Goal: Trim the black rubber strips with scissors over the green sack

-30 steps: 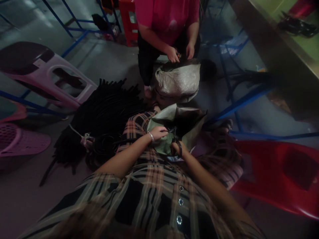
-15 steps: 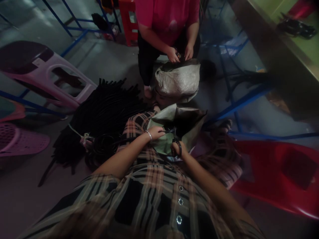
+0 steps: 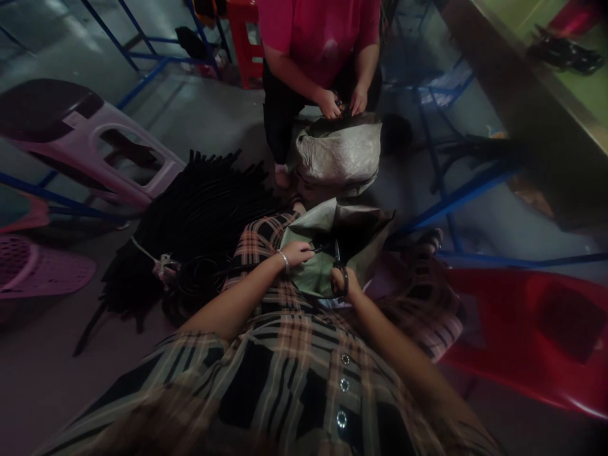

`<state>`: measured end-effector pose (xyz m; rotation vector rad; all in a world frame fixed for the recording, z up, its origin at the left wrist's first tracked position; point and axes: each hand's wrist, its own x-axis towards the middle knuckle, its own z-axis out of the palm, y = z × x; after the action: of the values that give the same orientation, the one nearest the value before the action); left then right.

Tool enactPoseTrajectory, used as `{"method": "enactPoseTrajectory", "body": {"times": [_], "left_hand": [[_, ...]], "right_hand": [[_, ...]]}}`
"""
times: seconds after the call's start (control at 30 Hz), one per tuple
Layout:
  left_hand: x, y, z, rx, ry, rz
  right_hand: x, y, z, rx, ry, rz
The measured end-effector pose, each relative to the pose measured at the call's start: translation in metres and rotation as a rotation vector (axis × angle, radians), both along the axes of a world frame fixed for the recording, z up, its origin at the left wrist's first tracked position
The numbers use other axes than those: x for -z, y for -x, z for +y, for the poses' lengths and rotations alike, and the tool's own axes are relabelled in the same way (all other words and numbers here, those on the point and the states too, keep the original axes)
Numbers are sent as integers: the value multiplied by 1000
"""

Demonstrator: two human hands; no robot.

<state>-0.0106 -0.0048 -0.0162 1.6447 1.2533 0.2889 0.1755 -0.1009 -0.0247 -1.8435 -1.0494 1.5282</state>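
My left hand (image 3: 298, 253), with a bracelet at the wrist, pinches a thin black strip (image 3: 321, 248) over the mouth of an open grey-green sack (image 3: 327, 223) between my knees. My right hand (image 3: 341, 280) is closed on black scissors (image 3: 338, 266), whose blades point up at the strip. A big pile of black strips (image 3: 199, 215) lies on the floor to my left.
Opposite me a person in a pink shirt (image 3: 318, 31) works with both hands over a second sack (image 3: 339, 152). A pale pink stool (image 3: 90, 142) lies tipped at left, a pink basket (image 3: 33, 269) below it, a red stool (image 3: 536, 329) at right. Blue frame legs (image 3: 456, 196) cross the floor.
My right hand with the scissors has risen slightly toward the strip; the blades now stand more upright. My left hand barely moved.
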Motion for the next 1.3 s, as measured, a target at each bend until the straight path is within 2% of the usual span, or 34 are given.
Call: {"method": "enactPoseTrajectory", "body": {"times": [0.13, 0.27, 0.37, 0.47, 0.7, 0.87, 1.13, 1.3], "left_hand": [[-4, -1, -3, -78, 131, -104], [-10, -4, -3, -137, 240, -204], [-10, -7, -3, -153, 271, -257], [-10, -11, -4, -156, 276, -279], [-17, -16, -10, -127, 249, -225], [-19, -19, -12, -114, 222, -211], [-19, -21, -13, -70, 172, -180], [-21, -21, -13, -57, 155, -179]], "right_hand": [[5, 0, 1, 52, 68, 89], [8, 1, 2, -37, 115, 103], [5, 1, 1, -118, 63, 126], [0, 1, -1, -187, 16, 145], [-2, 4, -1, -131, 72, 141], [-3, 3, -1, -154, 36, 118], [10, 1, 0, -187, 13, 95], [6, 1, 1, -198, 26, 32]]}}
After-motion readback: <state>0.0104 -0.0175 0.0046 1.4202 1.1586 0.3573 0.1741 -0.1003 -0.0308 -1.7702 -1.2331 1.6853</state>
